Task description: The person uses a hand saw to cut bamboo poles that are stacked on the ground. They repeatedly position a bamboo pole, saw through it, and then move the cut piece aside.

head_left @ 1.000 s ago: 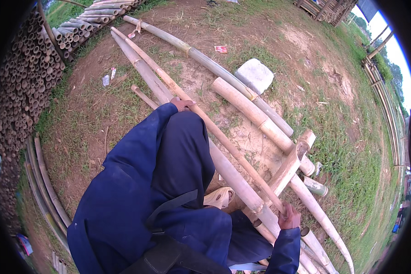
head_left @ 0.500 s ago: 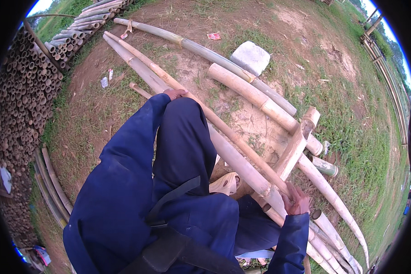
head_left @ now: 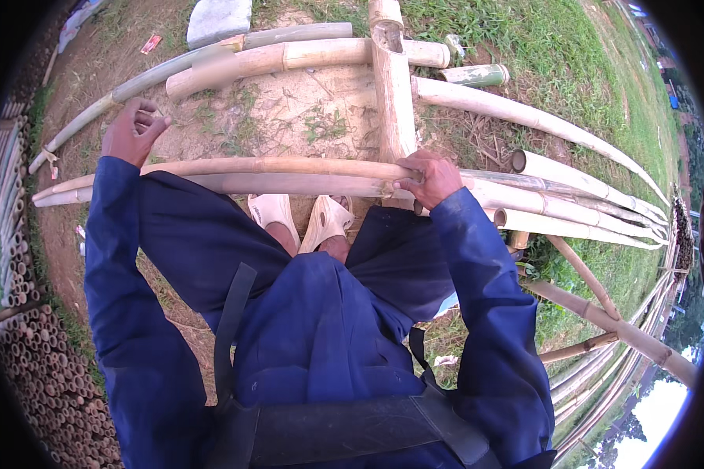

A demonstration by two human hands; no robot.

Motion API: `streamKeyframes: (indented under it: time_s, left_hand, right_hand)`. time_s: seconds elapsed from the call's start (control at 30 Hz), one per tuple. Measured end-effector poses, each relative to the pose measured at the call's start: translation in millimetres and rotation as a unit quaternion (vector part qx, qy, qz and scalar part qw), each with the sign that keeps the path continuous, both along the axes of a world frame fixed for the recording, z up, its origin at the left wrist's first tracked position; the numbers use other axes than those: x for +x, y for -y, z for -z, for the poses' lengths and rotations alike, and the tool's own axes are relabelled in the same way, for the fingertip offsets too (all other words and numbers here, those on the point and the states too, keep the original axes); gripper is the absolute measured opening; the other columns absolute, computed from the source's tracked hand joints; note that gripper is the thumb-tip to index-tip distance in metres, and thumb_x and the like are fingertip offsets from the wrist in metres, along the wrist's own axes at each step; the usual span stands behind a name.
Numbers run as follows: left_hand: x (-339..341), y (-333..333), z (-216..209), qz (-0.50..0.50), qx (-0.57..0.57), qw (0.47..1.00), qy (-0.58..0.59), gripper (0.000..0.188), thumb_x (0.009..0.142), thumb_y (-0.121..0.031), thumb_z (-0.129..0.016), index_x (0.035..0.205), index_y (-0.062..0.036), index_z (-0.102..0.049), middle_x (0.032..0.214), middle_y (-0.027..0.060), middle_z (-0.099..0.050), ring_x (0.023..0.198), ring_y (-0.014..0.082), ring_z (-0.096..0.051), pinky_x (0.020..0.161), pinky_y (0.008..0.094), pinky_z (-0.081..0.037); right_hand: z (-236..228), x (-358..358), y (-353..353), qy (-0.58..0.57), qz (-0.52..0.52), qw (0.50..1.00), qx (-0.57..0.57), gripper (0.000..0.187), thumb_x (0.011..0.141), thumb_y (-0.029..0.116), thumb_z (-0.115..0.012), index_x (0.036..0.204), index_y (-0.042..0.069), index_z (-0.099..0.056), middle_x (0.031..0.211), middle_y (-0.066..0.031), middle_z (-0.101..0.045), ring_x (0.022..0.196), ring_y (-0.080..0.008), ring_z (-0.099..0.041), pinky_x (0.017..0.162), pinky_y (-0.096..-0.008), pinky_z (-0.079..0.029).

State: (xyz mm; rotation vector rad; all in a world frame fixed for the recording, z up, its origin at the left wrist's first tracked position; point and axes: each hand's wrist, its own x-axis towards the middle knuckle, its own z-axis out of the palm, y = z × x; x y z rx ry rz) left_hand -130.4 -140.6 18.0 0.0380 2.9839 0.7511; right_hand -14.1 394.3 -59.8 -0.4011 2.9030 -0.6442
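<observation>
Two long bamboo poles lie side by side across my thighs: a thinner tan bamboo pole (head_left: 289, 165) on the far side and a thicker, paler bamboo pole (head_left: 281, 184) on the near side. My right hand (head_left: 432, 178) is closed over the right part of the thin pole, the fingers reaching down at its edge. Off to the left, my left hand (head_left: 135, 131) is raised just beyond the poles, thumb apart from loosely curled fingers, with nothing seen in it. An upright-looking notched bamboo piece (head_left: 395, 109) stands or lies just past my right hand.
Beyond the poles, a thick bamboo length (head_left: 305, 55) and a greenish pole (head_left: 141, 87) lie near a pale stone block (head_left: 219, 22). Several bamboo poles (head_left: 571, 199) extend right, above a bamboo frame (head_left: 594, 309). Stacked bamboo (head_left: 51, 375) fills the lower left. My sandals (head_left: 321, 223) are below the poles.
The view has swung to the right. My left hand has let go of the poles near my knee and lifted away; my right hand still holds the thin pole.
</observation>
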Motion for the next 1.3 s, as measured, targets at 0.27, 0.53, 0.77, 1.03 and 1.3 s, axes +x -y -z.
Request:
streamKeyframes:
  time_s: [0.27,0.53,0.77,1.03,1.3]
  left_hand:
    - [34,-260,93,0.394,-0.114,0.904,0.123,0.107,0.055,-0.062,-0.092,0.135,-0.0017,-0.054,0.124,0.0203,-0.067,0.12,0.0383,-0.063,0.101,0.0459,-0.05]
    - [39,-290,134,0.385,-0.135,0.885,0.222,0.076,0.059,-0.039,-0.089,0.123,-0.0033,-0.068,0.107,0.0223,-0.073,0.104,0.0389,-0.07,0.093,0.0464,-0.055]
    - [34,-288,135,0.385,-0.122,0.888,0.218,0.08,0.058,-0.037,-0.087,0.127,-0.0015,-0.067,0.111,0.0258,-0.072,0.107,0.0392,-0.069,0.097,0.0453,-0.053]
    - [7,-289,117,0.387,-0.135,0.893,0.188,0.08,0.056,-0.036,-0.089,0.127,-0.0045,-0.07,0.111,0.0253,-0.072,0.109,0.0387,-0.068,0.1,0.0445,-0.052]
    - [-14,-302,107,0.39,-0.184,0.892,0.137,0.077,0.059,-0.036,-0.087,0.128,-0.007,-0.068,0.107,0.0234,-0.073,0.103,0.0392,-0.07,0.095,0.0464,-0.055]
  right_hand:
    - [20,8,10,0.112,0.101,0.988,0.018,0.044,0.078,0.037,-0.085,0.118,0.019,-0.077,0.104,-0.0147,-0.076,0.093,-0.0345,-0.073,0.083,-0.043,-0.057]
    - [47,37,-5,-0.036,0.123,0.992,-0.006,0.049,0.085,0.042,-0.079,0.129,0.022,-0.072,0.133,-0.0119,-0.069,0.128,-0.0321,-0.061,0.123,-0.0559,-0.027]
    - [-3,161,-61,-0.288,0.418,0.858,-0.075,0.03,0.091,0.006,-0.074,0.121,0.005,-0.073,0.109,-0.0145,-0.075,0.103,-0.0284,-0.071,0.092,-0.0383,-0.056]
    - [121,326,-52,-0.06,0.659,0.749,-0.04,0.017,0.092,0.012,-0.068,0.109,0.009,-0.064,0.08,-0.0158,-0.072,0.073,-0.0332,-0.072,0.069,-0.0434,-0.056]
    - [261,392,4,-0.027,0.572,0.818,-0.044,0.037,0.087,0.023,-0.071,0.118,0.007,-0.061,0.109,-0.021,-0.069,0.093,-0.0378,-0.07,0.081,-0.0468,-0.054]
